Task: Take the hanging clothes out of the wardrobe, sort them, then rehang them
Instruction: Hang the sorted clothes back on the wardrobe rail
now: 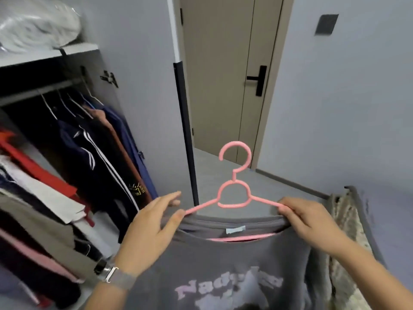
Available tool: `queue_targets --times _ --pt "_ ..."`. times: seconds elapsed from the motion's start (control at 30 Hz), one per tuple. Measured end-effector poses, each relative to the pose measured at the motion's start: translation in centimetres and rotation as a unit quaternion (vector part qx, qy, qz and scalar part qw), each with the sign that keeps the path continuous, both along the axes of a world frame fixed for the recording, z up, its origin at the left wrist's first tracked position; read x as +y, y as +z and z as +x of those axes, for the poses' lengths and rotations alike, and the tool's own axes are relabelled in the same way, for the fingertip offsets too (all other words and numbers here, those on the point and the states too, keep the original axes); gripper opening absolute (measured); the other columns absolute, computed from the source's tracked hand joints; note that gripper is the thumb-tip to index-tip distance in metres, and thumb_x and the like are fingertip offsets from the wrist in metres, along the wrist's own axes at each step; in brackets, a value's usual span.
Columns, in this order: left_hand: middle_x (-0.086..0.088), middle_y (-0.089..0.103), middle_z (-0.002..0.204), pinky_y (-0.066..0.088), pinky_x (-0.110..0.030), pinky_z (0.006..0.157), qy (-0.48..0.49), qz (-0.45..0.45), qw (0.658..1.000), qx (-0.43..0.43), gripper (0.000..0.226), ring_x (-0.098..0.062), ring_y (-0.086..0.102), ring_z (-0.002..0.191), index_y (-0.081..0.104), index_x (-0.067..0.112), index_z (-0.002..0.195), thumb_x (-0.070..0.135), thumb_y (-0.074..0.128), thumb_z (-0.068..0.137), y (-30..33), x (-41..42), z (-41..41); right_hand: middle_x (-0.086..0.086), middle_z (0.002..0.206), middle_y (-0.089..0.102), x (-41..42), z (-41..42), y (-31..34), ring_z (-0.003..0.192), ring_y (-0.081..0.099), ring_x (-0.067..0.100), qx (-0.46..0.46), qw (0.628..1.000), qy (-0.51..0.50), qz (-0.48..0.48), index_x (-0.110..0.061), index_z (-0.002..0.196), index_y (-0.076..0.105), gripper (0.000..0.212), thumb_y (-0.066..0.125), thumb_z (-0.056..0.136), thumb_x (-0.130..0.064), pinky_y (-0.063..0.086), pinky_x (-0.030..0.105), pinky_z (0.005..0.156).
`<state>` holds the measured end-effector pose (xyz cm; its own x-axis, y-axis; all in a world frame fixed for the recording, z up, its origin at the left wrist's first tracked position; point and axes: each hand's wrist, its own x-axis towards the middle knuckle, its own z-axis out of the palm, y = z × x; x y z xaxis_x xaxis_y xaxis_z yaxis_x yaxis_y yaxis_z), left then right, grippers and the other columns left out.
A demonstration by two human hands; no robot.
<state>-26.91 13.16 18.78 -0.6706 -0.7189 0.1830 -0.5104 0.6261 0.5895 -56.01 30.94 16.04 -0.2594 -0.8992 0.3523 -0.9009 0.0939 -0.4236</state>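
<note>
A grey T-shirt point(223, 265) with pale pink lettering hangs on a pink plastic hanger point(234, 193) in front of me. My left hand point(152, 229) pinches the shirt's collar at the hanger's left arm. My right hand point(310, 222) pinches the collar at the hanger's right arm. The hanger's hook points up, free of any rail. To the left, the open wardrobe point(73, 50) holds several dark, navy, red and white clothes point(93, 142) on its rail point(40, 91).
A closed beige door point(225, 74) with a black handle stands straight ahead. A dark vertical post point(185, 135) rises by the wardrobe side. A patterned cloth point(344, 220) lies at the right. A wrapped bundle point(38, 23) sits on the wardrobe's top shelf.
</note>
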Motion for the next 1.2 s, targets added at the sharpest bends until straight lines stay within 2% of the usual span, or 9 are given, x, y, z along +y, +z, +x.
queue_targets --times 0.13,0.3,0.5,0.63,0.73,0.87,0.97,1.07,1.2 --pt "0.012 0.062 0.073 0.050 -0.039 0.068 0.002 -0.026 0.998 -0.052 0.031 -0.010 0.058 0.070 0.054 0.043 0.090 0.060 0.029 0.081 -0.2 -3.5 1.5 -0.020 0.064 0.052 -7.8 3.4 1.0 0.062 0.052 0.004 -0.007 0.998 0.058 0.028 -0.043 0.082 0.044 0.026 0.027 0.092 -0.060 0.047 0.032 0.060" --pt "0.020 0.061 0.069 0.049 -0.033 0.066 0.075 -0.011 0.997 -0.021 0.011 -0.008 0.057 0.067 0.058 0.045 0.086 0.046 0.047 0.088 0.7 -8.4 5.5 -0.023 0.106 0.059 -14.0 4.5 2.3 0.095 0.057 0.004 -0.107 0.988 0.114 -0.005 -0.041 0.114 0.055 0.039 0.054 0.079 -0.060 0.042 0.007 0.079" --pt "0.020 0.062 0.069 0.049 -0.031 0.067 0.147 0.007 0.989 -0.001 0.014 -0.008 0.058 0.070 0.062 0.046 0.081 0.040 0.052 0.090 1.8 -12.9 7.8 -0.010 0.084 0.063 -21.7 4.0 0.3 0.074 0.054 0.006 0.025 0.984 0.172 0.036 -0.021 0.094 0.059 0.064 0.014 0.092 -0.067 0.044 0.024 0.067" --pt "0.027 0.054 0.057 0.032 -0.016 0.056 0.205 -0.008 0.979 -0.010 0.023 -0.001 0.053 0.063 0.063 0.041 0.071 0.030 0.056 0.089 2.3 -14.9 8.2 -0.013 0.079 0.059 -27.1 5.2 0.4 0.072 0.052 0.006 0.025 0.977 0.210 -0.026 -0.026 0.096 0.056 0.044 0.021 0.099 -0.053 0.039 0.011 0.066" --pt "0.023 0.052 0.055 0.033 -0.014 0.052 0.223 -0.017 0.975 0.007 0.031 -0.003 0.052 0.061 0.057 0.047 0.064 0.028 0.058 0.088 3.0 -16.1 8.5 -0.017 0.077 0.055 -31.2 6.3 1.3 0.072 0.052 0.004 0.005 0.966 0.252 -0.059 -0.030 0.095 0.052 0.033 0.025 0.100 -0.048 0.035 0.003 0.069" --pt "0.017 0.054 0.057 0.037 -0.017 0.054 0.252 -0.007 0.967 0.023 0.022 -0.007 0.052 0.060 0.059 0.048 0.069 0.041 0.055 0.089 3.0 -18.0 8.8 -0.025 0.067 0.043 -36.5 7.0 2.4 0.064 0.049 0.002 0.022 0.944 0.328 -0.021 -0.040 0.086 0.044 0.028 0.022 0.098 -0.053 0.037 0.014 0.060" --pt "0.012 0.052 0.057 0.036 -0.018 0.054 0.273 0.000 0.962 0.024 0.019 -0.007 0.050 0.059 0.059 0.050 0.071 0.044 0.055 0.089 2.1 -20.1 8.8 -0.023 0.066 0.051 -40.2 7.7 2.6 0.057 0.048 0.000 0.017 0.930 0.366 0.027 -0.052 0.078 0.039 0.021 0.026 0.090 -0.064 0.036 0.015 0.056" --pt "0.010 0.050 0.059 0.036 -0.021 0.056 0.271 0.014 0.962 0.015 0.021 -0.007 0.048 0.060 0.056 0.048 0.071 0.041 0.054 0.090 0.4 -22.8 9.2 -0.014 0.058 0.051 -43.8 8.8 1.9 0.051 0.046 0.006 -0.047 0.927 0.369 0.052 -0.042 0.073 0.047 0.039 0.029 0.081 -0.077 0.037 0.020 0.054" --pt "0.014 0.056 0.078 0.041 -0.023 0.079 0.269 -0.013 0.963 0.004 0.032 -0.003 0.047 0.083 0.065 0.038 0.095 0.056 0.041 0.085 -2.6 -28.1 11.3 -0.009 0.053 0.045 -48.7 10.7 -0.4 0.051 0.039 0.003 -0.124 0.931 0.333 0.086 -0.032 0.070 0.054 0.030 0.049 0.086 -0.057 0.039 0.030 0.057"
